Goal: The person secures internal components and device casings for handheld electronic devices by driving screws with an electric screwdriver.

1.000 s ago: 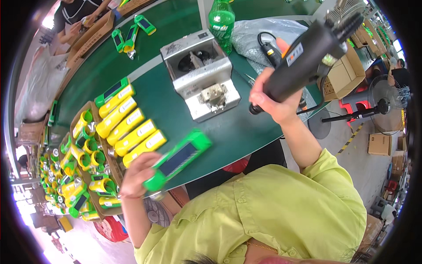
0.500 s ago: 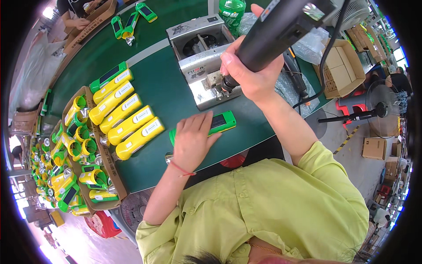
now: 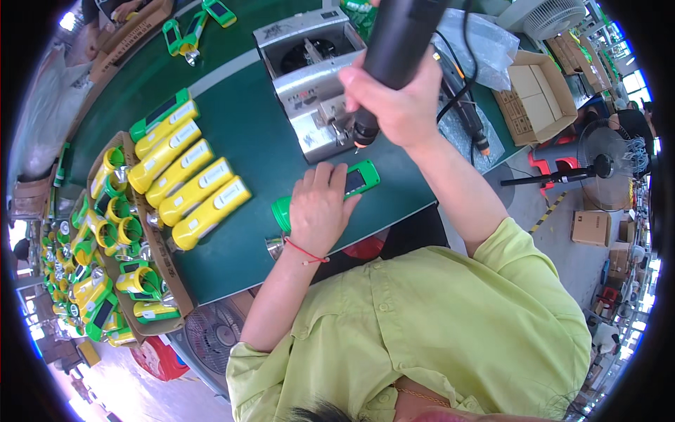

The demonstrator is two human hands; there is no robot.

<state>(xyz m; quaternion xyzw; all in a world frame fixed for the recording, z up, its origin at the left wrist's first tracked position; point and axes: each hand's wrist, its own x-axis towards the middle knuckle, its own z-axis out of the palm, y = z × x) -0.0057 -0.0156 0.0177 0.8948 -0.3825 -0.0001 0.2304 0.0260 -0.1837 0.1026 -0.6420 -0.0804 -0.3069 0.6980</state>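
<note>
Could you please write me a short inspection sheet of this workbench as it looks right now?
Surface: green table, much of it covered.
Job's things: green flashlight body lying flat under the left hand; black electric screwdriver held upright in the right hand, tip above the green part.
Clutter: row of yellow flashlights; cardboard tray of green and yellow parts; metal machine; plastic bag.
Grippers: left hand pressing down, right hand clenched round the tool.
Cables: black cord running from the screwdriver.
Surroundings: open cardboard box, standing fan, floor fan.
</note>
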